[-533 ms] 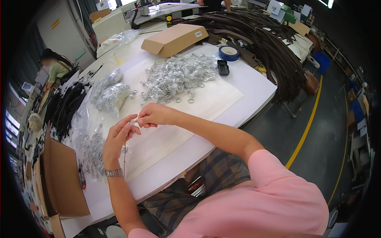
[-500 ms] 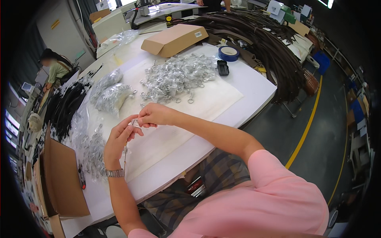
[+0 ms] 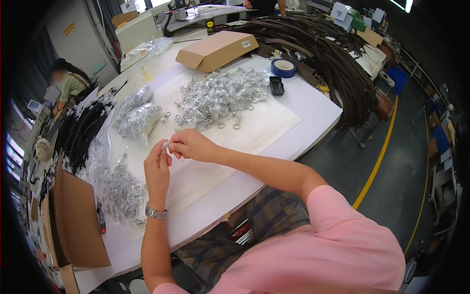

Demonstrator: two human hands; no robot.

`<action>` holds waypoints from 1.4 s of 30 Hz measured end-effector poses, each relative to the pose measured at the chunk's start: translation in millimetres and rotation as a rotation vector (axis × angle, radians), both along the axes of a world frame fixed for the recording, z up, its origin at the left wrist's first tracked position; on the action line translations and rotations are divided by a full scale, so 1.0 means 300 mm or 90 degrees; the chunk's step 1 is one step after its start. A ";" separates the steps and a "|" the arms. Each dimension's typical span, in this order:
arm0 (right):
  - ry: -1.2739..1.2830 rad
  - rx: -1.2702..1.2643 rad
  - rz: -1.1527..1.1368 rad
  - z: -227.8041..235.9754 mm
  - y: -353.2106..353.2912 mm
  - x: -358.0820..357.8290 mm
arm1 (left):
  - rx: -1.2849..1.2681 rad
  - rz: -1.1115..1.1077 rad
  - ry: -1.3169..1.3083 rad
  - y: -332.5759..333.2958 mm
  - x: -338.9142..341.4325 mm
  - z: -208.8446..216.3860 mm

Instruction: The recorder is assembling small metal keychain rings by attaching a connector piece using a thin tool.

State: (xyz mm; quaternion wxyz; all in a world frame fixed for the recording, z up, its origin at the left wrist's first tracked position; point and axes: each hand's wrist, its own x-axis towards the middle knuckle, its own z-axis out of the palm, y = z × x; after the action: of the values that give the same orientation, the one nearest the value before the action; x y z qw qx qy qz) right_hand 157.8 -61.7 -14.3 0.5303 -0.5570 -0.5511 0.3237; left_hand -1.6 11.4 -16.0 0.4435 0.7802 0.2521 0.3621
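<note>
My left hand (image 3: 158, 169), with a metal watch at its wrist, and my right hand (image 3: 192, 145) meet above the near part of the table. Fingertips of both pinch a small metal piece in clear plastic wrap (image 3: 165, 144); its exact form is too small to make out. Beyond them spreads a large heap of plastic-wrapped metal rings and clasps (image 3: 215, 98). Left of that heap lie filled clear plastic bags (image 3: 139, 120). A looser pile of small wrapped metal pieces (image 3: 122, 193) is to the left of my left hand.
Behind the heap stand a cardboard box (image 3: 218, 51), a roll of blue tape (image 3: 284, 67) and a small black case (image 3: 276, 85). Dark brown straps (image 3: 338, 73) cover the far right. An open carton (image 3: 81, 220) sits at the left edge, near black straps (image 3: 81, 130). Another person (image 3: 73, 85) sits far left.
My left hand has turned more upright and shifted right, its fingers closing together around the small piece. My right hand stays close to the same place, still pinching.
</note>
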 end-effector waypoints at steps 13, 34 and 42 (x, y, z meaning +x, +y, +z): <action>0.082 -0.048 0.058 0.013 0.005 0.020 | -0.134 -0.030 0.000 -0.007 -0.004 0.044; -0.417 0.145 0.016 -0.111 0.034 -0.072 | -0.325 0.174 -0.417 0.244 -0.164 0.060; -0.590 0.268 -0.051 -0.058 0.067 -0.199 | -0.311 0.184 -0.419 0.225 -0.169 0.064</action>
State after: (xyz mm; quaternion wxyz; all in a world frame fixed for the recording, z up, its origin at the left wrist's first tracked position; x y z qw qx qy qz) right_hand 98.2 -41.7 -31.8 0.3428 -0.5440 -0.7598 -0.0963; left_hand -52.2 79.0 3.2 0.6166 0.4520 0.2824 0.5794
